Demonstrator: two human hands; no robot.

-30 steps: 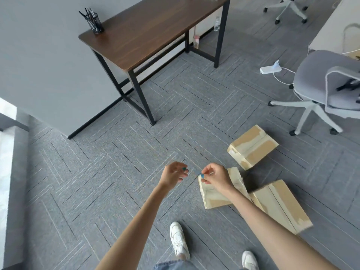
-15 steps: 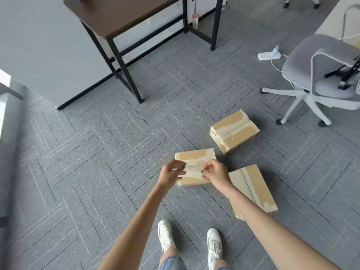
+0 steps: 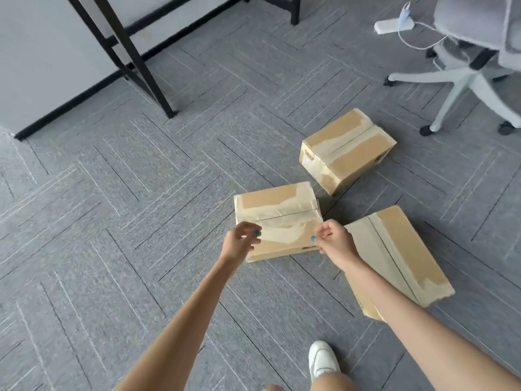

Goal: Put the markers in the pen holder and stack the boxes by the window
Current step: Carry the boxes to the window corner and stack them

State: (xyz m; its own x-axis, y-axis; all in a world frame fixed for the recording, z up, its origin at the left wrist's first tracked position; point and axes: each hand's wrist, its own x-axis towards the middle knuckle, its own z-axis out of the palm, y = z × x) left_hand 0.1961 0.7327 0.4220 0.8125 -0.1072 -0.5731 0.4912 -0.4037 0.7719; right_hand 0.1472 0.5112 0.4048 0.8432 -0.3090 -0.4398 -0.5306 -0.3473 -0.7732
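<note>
Three taped cardboard boxes lie on the grey carpet. The middle box (image 3: 277,210) is straight in front of me. My left hand (image 3: 241,241) hovers at its near left corner and my right hand (image 3: 334,239) at its near right corner, both with fingers loosely curled and nothing in them. Whether they touch the box is unclear. A second box (image 3: 348,148) lies farther back to the right. The third box (image 3: 400,249) lies right of my right forearm, which partly covers it. The pen holder and markers are out of view.
Black desk legs (image 3: 135,57) stand at the upper left against a grey wall. A grey office chair's base (image 3: 462,77) and a white power strip (image 3: 393,25) with cable are at the upper right. My white shoe (image 3: 322,359) is below the boxes.
The view has tilted down and moved closer to the boxes, and the desk top with the pen holder has left the frame. My hands have spread apart to the middle box's width.
</note>
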